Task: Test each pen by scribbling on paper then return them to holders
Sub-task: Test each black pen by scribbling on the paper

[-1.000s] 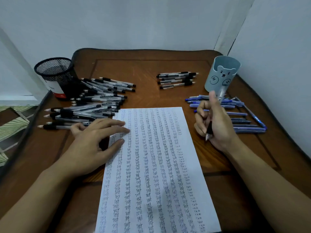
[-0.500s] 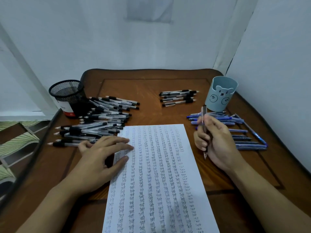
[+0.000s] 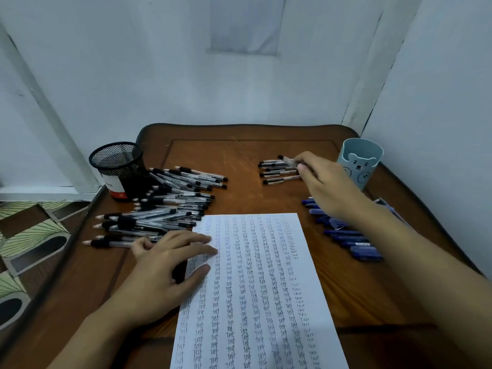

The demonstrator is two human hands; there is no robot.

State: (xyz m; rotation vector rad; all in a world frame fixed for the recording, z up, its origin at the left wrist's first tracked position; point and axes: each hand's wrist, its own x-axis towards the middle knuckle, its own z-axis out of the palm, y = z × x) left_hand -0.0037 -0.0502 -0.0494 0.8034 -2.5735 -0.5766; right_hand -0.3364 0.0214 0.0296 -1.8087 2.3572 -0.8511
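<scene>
A white sheet of paper [image 3: 255, 288] covered in columns of "test" scribbles lies in the middle of the wooden table [image 3: 239, 155]. My left hand [image 3: 170, 267] rests flat on the sheet's upper left corner, fingers spread. My right hand [image 3: 324, 182] reaches to the far right and pinches a black-capped clear pen [image 3: 287, 160] just above a small group of like pens [image 3: 279, 171]. A black mesh holder [image 3: 117, 166] stands at the far left, a pale blue bear holder [image 3: 359, 163] at the far right.
A large heap of black-grip pens [image 3: 165, 206] lies left of the paper. A row of blue pens [image 3: 348, 235] lies to the right, partly under my right forearm. White walls close in behind and to the right. A patterned floor shows at left.
My right hand has carried the pen from beside the paper forward to the small pen group at the back. The camera has tilted up. My left hand has stayed on the paper.
</scene>
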